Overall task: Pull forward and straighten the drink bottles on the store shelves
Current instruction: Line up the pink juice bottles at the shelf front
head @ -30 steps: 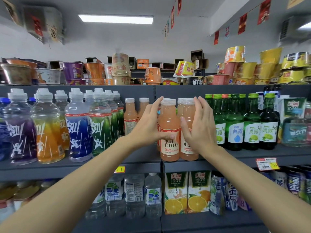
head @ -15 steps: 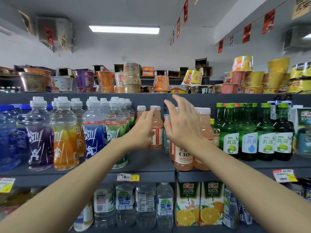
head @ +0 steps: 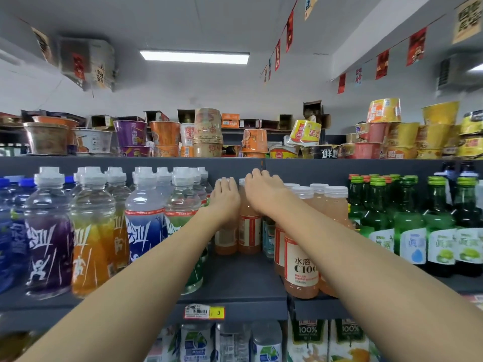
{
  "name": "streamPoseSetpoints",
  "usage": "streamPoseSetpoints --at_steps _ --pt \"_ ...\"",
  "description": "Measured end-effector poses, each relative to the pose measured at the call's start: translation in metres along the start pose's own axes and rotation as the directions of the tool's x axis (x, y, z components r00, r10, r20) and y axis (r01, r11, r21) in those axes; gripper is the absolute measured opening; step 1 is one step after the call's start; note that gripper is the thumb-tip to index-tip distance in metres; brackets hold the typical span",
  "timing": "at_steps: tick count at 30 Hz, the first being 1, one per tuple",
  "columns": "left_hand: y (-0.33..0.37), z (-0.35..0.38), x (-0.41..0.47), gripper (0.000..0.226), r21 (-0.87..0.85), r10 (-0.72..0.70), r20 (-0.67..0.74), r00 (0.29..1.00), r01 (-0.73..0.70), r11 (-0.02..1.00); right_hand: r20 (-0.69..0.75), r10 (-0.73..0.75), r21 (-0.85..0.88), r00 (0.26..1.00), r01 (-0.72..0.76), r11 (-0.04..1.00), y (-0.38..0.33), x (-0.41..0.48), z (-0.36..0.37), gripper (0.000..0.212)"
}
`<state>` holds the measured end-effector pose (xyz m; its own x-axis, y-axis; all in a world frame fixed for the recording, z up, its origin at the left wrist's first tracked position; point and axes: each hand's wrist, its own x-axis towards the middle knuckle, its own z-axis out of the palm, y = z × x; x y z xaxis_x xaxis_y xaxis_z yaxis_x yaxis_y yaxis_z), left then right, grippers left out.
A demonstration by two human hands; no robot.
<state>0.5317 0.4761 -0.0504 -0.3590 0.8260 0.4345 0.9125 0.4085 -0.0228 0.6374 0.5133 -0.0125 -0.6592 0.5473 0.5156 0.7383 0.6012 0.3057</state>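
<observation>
My left grip (head: 226,202) curls over the left pink bottle (head: 226,240), far back on the shelf (head: 243,280). My right grip (head: 264,192) curls over the right pink bottle (head: 249,231).

A bare stretch of shelf (head: 235,279) lies open between the sports-drink bottles (head: 183,220) and the front C100 bottles (head: 300,273). The upper shelf (head: 130,162) edge hangs close above the caps (head: 335,190).
</observation>
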Motion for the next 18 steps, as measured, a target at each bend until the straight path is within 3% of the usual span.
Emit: streamPoseSetpoints --at_steps 3,7,10,14,18 --pt "-0.003 0.002 0.011 0.104 0.008 -0.059 0.0 0.998 0.059 0.998 0.107 0.003 0.037 0.994 -0.007 0.999 0.001 0.015 0.003 0.064" --pt "-0.008 -0.002 0.021 0.103 0.117 -0.016 0.004 1.0 0.015 0.993 0.173 -0.036 0.063 0.984 0.026 0.998 0.002 0.027 0.003 0.07" --pt "-0.006 -0.014 0.027 0.089 0.189 0.001 0.033 0.999 -0.007 0.982 0.202 -0.071 0.033 0.977 0.066 0.997 0.003 0.034 -0.001 0.068" --pt "-0.007 -0.027 0.035 0.055 0.114 -0.04 0.047 0.998 0.035 0.993 0.225 -0.077 -0.018 0.971 0.083 0.996 0.004 0.041 -0.008 0.066" --pt "-0.008 -0.029 0.038 0.05 -0.039 -0.084 -0.021 0.996 0.083 0.996 0.274 -0.072 0.008 0.959 0.072 0.997 0.009 0.049 -0.013 0.047"
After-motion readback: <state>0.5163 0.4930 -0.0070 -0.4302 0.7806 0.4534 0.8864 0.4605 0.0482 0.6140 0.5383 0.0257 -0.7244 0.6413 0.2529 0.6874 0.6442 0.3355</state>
